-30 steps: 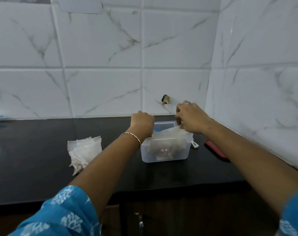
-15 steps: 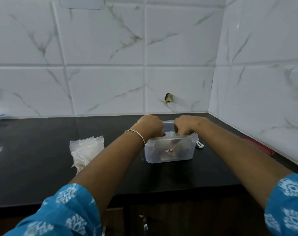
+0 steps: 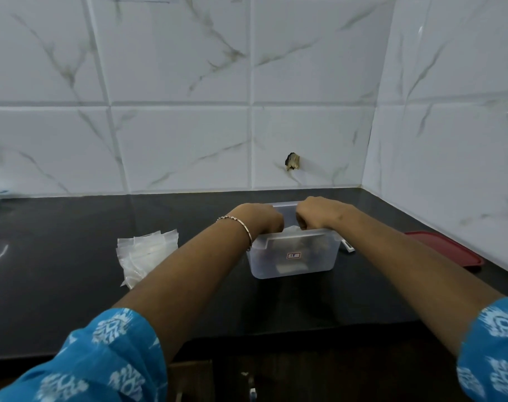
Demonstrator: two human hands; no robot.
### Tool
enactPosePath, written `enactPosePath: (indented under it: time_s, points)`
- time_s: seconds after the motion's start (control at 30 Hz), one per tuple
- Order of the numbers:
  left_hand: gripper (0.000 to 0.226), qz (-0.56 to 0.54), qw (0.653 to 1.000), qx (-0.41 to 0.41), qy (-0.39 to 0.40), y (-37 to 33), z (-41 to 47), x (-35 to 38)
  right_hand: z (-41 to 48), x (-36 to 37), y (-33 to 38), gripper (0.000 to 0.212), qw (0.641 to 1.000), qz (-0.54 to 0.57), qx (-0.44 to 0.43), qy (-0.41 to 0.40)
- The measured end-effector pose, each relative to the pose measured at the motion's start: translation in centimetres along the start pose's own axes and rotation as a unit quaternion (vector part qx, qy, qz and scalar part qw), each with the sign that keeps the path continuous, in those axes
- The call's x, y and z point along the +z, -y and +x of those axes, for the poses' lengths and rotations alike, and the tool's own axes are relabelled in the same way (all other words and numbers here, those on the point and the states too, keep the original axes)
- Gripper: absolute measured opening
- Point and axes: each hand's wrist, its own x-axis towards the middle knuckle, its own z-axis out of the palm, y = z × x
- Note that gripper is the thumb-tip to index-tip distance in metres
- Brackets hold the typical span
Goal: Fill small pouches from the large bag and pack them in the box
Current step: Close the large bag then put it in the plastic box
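Black countertop [image 3: 58, 256] below white marbled wall tiles [image 3: 174, 140]. Left hand [image 3: 260, 217] and right hand [image 3: 316, 211] side by side, knuckles up, fingers curled down into clear plastic box [image 3: 293, 256], onto crumpled large bag [image 3: 291, 229] showing between them; gripping or only pressing, cannot tell. Thin bracelet [image 3: 241, 224] on left wrist. Box directly beneath both hands. Heap of small pouches [image 3: 147, 253] left of left forearm, apart from box. Red lid [image 3: 447, 248] right of right forearm, by side wall.
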Motion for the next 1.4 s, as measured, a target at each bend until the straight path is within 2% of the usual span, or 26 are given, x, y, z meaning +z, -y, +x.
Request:
enactPosePath:
  time_s: [0.13, 0.23, 0.33, 0.4, 0.47, 0.63, 0.73, 0.8, 0.87, 0.93, 1.0, 1.03, 1.13, 1.27, 1.4]
  points:
    - [0.035, -0.002, 1.0, -0.016, -0.01, 0.3, 0.1, 0.5, -0.7, -0.2, 0.1, 0.023, 0.999, 0.009, -0.003, 0.049]
    - [0.042, 0.027, 0.999, 0.013, -0.022, 0.3, -0.2, 0.5, -1.2, -0.9, 0.1, 0.039, 0.995, 0.022, -0.01, 0.101]
    - [0.029, -0.006, 1.0, 0.022, -0.008, 0.0, -0.5, 0.5, -1.0, -1.0, -0.1, 0.051, 0.992, 0.024, -0.012, 0.124]
    - [0.026, -0.031, 0.999, 0.008, -0.005, 0.0, -0.8, 0.3, -0.6, -0.7, -0.1, 0.041, 0.994, 0.028, -0.02, 0.102]
    - [0.029, -0.011, 0.999, 0.019, -0.026, 0.0, -1.0, 0.2, -0.3, -0.3, 0.0, 0.017, 0.997, 0.028, -0.031, 0.065]
    - [0.031, 0.058, 0.99, 0.04, -0.123, -0.2, -1.4, 0.2, -0.4, 0.3, 0.2, 0.029, 0.998, 0.042, -0.043, -0.023]
    - [0.029, 0.088, 0.982, 0.046, -0.158, -0.5, -1.4, 0.3, -0.7, 0.3, 0.1, 0.018, 0.997, 0.036, -0.043, -0.061]
    - [0.028, 0.09, 0.979, 0.056, -0.175, -0.3, -1.4, 0.3, -0.8, 0.2, 0.0, 0.005, 0.998, 0.047, -0.039, -0.03]
    - [0.027, 0.078, 0.974, 0.059, -0.207, 0.0, -1.2, 0.4, -0.8, 0.1, -0.4, 0.015, 0.997, 0.072, -0.032, 0.028]
    - [0.049, 0.071, 0.967, 0.032, -0.242, 0.3, -0.6, 0.8, -0.7, -0.3, -1.0, 0.024, 0.992, 0.096, -0.037, 0.067]
    - [0.076, 0.033, 0.976, -0.019, -0.214, 0.5, 0.0, 1.2, -0.6, -0.6, -1.3, 0.025, 0.988, 0.104, -0.047, 0.1]
    - [0.082, 0.006, 0.983, -0.038, -0.181, 0.7, 0.1, 1.4, -0.6, -0.7, -1.3, 0.023, 0.988, 0.095, -0.052, 0.115]
    - [0.072, -0.039, 0.993, -0.036, -0.109, 1.1, 0.4, 1.4, 0.0, -0.4, -1.0, 0.023, 0.988, 0.051, -0.068, 0.127]
    - [0.071, -0.061, 0.993, -0.001, -0.101, 1.5, 0.6, 1.2, 0.6, 0.1, -0.9, 0.016, 0.992, 0.039, -0.078, 0.092]
    - [0.073, -0.054, 0.994, 0.012, -0.098, 1.9, 0.9, 1.3, 1.1, 0.5, -0.6, 0.021, 0.995, 0.034, -0.073, 0.054]
